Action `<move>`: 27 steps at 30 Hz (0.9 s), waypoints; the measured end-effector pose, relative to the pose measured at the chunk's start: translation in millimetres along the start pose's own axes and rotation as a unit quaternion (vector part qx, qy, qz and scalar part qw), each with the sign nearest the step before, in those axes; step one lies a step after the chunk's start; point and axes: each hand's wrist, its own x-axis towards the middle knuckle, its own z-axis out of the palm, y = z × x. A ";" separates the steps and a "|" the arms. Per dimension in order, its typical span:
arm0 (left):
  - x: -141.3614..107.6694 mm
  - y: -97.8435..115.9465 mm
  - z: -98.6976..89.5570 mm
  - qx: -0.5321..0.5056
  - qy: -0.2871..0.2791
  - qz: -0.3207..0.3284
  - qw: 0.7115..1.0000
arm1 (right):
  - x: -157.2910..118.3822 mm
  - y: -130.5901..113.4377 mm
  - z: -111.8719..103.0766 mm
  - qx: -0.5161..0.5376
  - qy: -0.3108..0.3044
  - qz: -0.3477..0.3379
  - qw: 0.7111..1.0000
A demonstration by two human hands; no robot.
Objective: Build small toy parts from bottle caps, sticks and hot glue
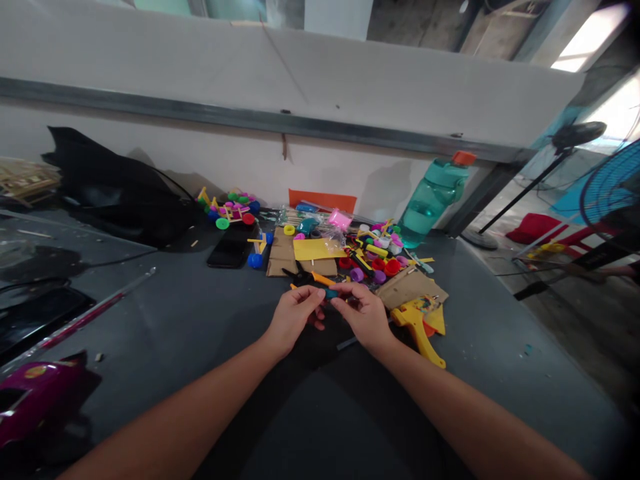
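Note:
Between my two hands, above the dark table, is a small teal piece [330, 293]. My left hand [296, 317] pinches its left side with thumb and fingers. On its right side, my right hand [364, 315] holds it in the same way. Just beyond my hands lie black-handled pliers [300, 274] and a piece of cardboard [281, 257] with a yellow sheet [317, 249] on it. A yellow glue gun [417, 327] rests to the right of my right hand, beside another cardboard piece [413, 288].
Red and purple caps [393, 267] lie in a pile beyond my right hand. A teal bottle [433, 200] stands behind them. A phone [229, 248] and a blue-wheeled stick toy [255, 260] are at the back left. A purple object [37, 400] sits at the near left.

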 end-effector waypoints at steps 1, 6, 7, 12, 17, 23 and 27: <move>0.1 0.0 -0.2 0.003 -0.004 -0.001 1.000 | 0.0 -0.4 -0.5 -0.012 0.000 -0.016 1.000; 0.9 -0.5 -1.1 0.012 -0.011 -0.002 1.000 | -0.7 -0.2 -0.8 -0.047 -0.001 -0.064 0.997; 1.0 -0.5 -1.1 0.014 -0.011 -0.003 1.000 | -0.9 -0.1 -0.7 -0.052 0.000 -0.068 0.996; 0.8 0.1 -1.0 0.020 -0.016 -0.002 1.000 | -0.7 -0.3 -1.7 -0.066 0.010 -0.081 0.995; 0.8 0.1 -1.1 0.020 -0.019 -0.006 1.000 | -1.2 -1.2 -1.8 -0.065 0.006 -0.080 0.995; 0.4 -0.6 -1.4 0.029 -0.035 -0.004 0.999 | -1.8 -2.4 -0.9 -0.074 -0.006 -0.091 0.993; -0.4 -1.3 -1.9 0.032 -0.046 0.004 0.998 | -1.7 -4.5 -1.3 -0.080 -0.006 -0.101 0.992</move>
